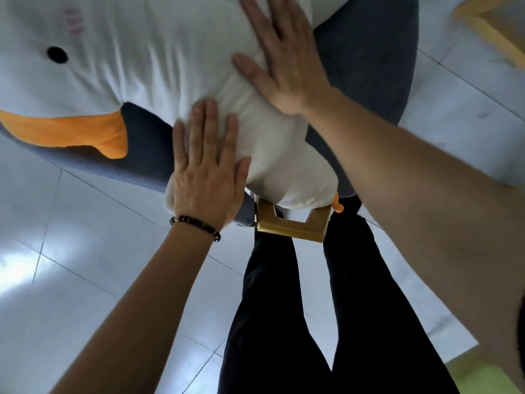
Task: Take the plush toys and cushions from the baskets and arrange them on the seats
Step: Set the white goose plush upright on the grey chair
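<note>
A big white plush goose (147,52) with a black eye and an orange beak (71,132) lies across a dark grey upholstered seat (366,58). My left hand (207,169) rests flat on the lower end of the plush, fingers spread, a bead bracelet on the wrist. My right hand (284,66) presses flat on the plush body farther up, fingers apart. Neither hand grips anything. A small orange plush foot (337,204) sticks out at the bottom end.
The seat has a gold metal leg frame (292,226) right in front of my legs in black trousers (284,322). White tiled floor (85,251) surrounds the seat. A yellow-framed object (494,27) lies at the top right; something green (483,373) is at the bottom right.
</note>
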`<state>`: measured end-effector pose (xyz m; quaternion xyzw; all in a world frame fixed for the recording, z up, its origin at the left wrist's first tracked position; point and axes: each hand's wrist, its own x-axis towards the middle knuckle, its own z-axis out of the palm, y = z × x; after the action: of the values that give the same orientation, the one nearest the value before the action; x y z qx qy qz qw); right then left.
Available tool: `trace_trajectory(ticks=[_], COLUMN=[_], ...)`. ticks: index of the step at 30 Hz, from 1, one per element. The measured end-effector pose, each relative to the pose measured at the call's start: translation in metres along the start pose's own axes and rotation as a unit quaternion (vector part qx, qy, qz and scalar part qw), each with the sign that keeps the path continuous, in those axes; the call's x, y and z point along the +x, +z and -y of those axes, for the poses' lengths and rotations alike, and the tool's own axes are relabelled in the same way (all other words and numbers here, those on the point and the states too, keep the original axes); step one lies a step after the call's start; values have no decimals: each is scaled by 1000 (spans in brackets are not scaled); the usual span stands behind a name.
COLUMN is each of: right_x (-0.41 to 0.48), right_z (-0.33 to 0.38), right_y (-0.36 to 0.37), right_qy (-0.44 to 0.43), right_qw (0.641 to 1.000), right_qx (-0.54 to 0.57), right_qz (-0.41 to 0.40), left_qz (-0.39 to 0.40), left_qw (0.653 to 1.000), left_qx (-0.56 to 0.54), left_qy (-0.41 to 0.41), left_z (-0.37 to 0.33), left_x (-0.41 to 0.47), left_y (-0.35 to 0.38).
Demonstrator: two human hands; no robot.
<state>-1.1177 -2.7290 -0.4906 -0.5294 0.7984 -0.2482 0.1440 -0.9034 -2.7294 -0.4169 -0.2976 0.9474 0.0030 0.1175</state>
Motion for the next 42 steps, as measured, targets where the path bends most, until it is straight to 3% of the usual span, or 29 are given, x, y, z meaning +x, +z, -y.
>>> trace_trajectory(ticks=[3, 5, 8, 10, 12, 14, 17, 19, 21, 24, 26, 28, 32, 34, 37, 42], right_x=[0, 2, 6, 17, 36, 57, 68, 58, 39, 2, -25, -49, -98, -130, -171, -196], right_z=[-26, -40, -65, -75, -74, -68, -81, -109, -139, -148, -129, -93, -28, -15, -9, -23], right_y=[-9, -16, -26, -32, -31, -24, -21, -22, -28, -43, -46, -42, -4, 18, 32, 6], right_qy=[-1, 55, 171, 220, 194, 99, 13, 64, 170, 333, 309, 223, 75, 36, 83, 143], right_qw=[999, 997, 983, 972, 973, 980, 987, 979, 965, 934, 949, 974, 990, 990, 976, 947], right_qx=[-11, 1, -23, -77, -125, -159, -154, -164, -155, -52, -11, 27, 86, 89, 122, 108], right_qz=[31, 46, 59, 30, -14, -69, 46, 107, 126, 115, 58, 38, 82, 102, 157, 266], left_qz=[25, 20, -57, -107, -85, -33, -22, -31, -39, -32, -27, -38, -90, -75, -17, -17], left_qw=[1000, 999, 996, 993, 996, 998, 998, 998, 998, 998, 998, 998, 995, 997, 1000, 997], left_qx=[-6, -31, -73, -38, 13, 48, 50, 42, 47, 39, 33, 36, 28, 17, 12, -4], left_qy=[-18, -31, 15, 43, 16, -34, -34, -21, -19, -27, -34, -37, -18, -2, -18, -73], left_z=[-7, -18, -29, -25, -13, 2, 15, 18, 18, 13, 9, 6, -6, -11, -14, -23], left_x=[3, 10, 47, 84, 115, 129, 125, 121, 121, 120, 119, 118, 91, 63, 20, -27], left_y=[-7, -17, -40, -49, -50, -40, -25, -22, -22, -24, -27, -31, -23, -13, -5, -4])
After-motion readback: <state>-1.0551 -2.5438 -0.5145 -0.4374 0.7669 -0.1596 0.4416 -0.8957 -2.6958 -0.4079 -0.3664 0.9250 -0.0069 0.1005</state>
